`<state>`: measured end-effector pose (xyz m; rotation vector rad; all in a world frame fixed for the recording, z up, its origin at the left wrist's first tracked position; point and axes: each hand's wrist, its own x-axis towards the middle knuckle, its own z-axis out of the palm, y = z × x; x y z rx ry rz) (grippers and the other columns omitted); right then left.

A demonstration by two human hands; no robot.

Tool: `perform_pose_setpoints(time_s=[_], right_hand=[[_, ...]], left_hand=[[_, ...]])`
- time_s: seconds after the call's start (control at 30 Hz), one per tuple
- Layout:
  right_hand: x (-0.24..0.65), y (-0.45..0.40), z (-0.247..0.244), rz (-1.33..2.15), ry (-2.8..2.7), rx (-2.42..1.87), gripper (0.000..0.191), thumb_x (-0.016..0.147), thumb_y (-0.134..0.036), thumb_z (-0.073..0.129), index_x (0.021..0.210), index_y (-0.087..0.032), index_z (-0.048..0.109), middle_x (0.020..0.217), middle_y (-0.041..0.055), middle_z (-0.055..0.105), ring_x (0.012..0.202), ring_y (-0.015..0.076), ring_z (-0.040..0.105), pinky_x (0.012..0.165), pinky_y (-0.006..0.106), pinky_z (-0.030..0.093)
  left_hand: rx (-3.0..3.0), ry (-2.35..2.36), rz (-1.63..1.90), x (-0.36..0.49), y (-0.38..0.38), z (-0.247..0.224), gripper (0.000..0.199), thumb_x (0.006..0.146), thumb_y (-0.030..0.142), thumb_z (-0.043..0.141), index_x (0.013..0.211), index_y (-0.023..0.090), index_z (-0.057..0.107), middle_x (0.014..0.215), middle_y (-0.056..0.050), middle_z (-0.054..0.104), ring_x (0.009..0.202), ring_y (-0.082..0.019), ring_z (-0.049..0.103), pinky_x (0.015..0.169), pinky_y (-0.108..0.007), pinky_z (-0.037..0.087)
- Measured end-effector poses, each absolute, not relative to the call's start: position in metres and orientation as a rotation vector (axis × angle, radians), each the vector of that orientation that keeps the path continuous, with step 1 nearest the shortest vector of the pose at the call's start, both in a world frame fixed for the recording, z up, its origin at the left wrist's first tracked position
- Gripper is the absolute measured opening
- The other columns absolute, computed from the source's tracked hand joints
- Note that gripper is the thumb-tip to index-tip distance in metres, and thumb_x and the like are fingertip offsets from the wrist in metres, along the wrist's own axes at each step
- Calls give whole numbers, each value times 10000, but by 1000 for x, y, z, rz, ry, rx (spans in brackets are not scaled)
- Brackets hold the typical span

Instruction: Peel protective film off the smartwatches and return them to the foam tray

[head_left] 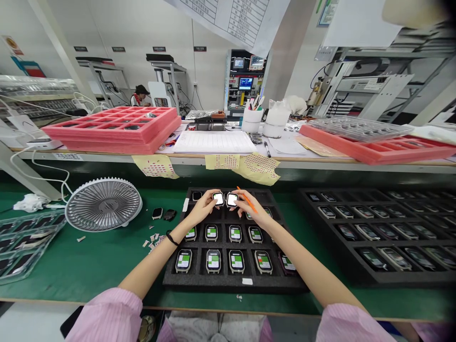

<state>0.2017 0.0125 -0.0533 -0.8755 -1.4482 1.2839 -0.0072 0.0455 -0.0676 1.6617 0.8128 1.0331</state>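
Observation:
My left hand (204,207) grips a watch (218,199) with a bright white screen, its thumb on the lower edge. Close beside it, a second watch (232,200) with a white screen is held in my right hand (249,204), which also has an orange stick (247,199) lying across its fingers. Both hands are above the back rows of a black foam tray (228,281). Watches with green and white screens, such as one at the front (213,261), sit in the tray's compartments. My forearms cover some compartments at the sides.
A round fan (104,205) stands left, near two loose watches (157,213) and small paper scraps (153,241). Another black tray of watches (377,228) lies right. Pink foam trays (117,135) rest on the shelf behind. A person (140,96) is in the background.

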Motion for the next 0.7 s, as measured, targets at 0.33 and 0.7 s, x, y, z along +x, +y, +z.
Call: perform_pose_setpoints(time_s=[0.33, 0.7], right_hand=[[201, 12, -52, 1258, -1414, -937, 324, 759, -380, 680, 999, -204, 555, 831, 10, 590, 591, 140, 647, 417, 215, 445], [201, 11, -48, 1215, -1354, -1090, 290, 725, -437, 696, 875, -218, 581, 703, -33, 561, 468, 94, 562, 397, 213, 398]], left_hand=[[1653, 854, 1059, -6, 43, -63, 350, 832, 405, 565, 1091, 171, 540, 964, -58, 612, 666, -117, 573, 538, -223, 465], [1625, 884, 1044, -6, 41, -61, 327, 805, 459, 604, 952, 167, 587, 806, -16, 583, 661, -122, 544, 527, -218, 487]])
